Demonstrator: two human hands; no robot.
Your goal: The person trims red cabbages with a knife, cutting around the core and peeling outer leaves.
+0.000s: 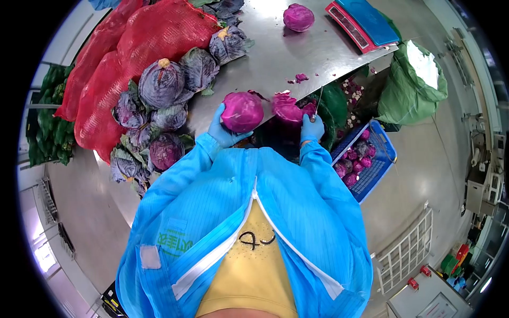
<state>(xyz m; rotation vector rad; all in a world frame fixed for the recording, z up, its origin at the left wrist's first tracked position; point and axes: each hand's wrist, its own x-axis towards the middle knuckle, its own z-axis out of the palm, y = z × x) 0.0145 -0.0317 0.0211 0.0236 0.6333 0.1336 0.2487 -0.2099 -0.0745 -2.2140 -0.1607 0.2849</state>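
Observation:
My left hand (pixel 225 133), in a blue glove, is closed around the lower left side of a peeled purple cabbage (pixel 242 112) at the table's near edge. My gloved right hand (pixel 312 129) is wrapped round the handle of a knife (pixel 318 103), whose thin blade points up and away from me. Between the hands, peeled purple leaves (pixel 287 109) hang at the table edge, close to the knife. Whether they touch my right hand I cannot tell.
Untrimmed cabbages (pixel 161 84) and red mesh sacks (pixel 154 40) fill the table's left. Another peeled cabbage (pixel 298 17) and a blue-topped scale (pixel 367 22) stand at the back. Right of me are a green bin (pixel 334 108), a blue crate (pixel 377 169) of small cabbages and a green sack (pixel 411 95).

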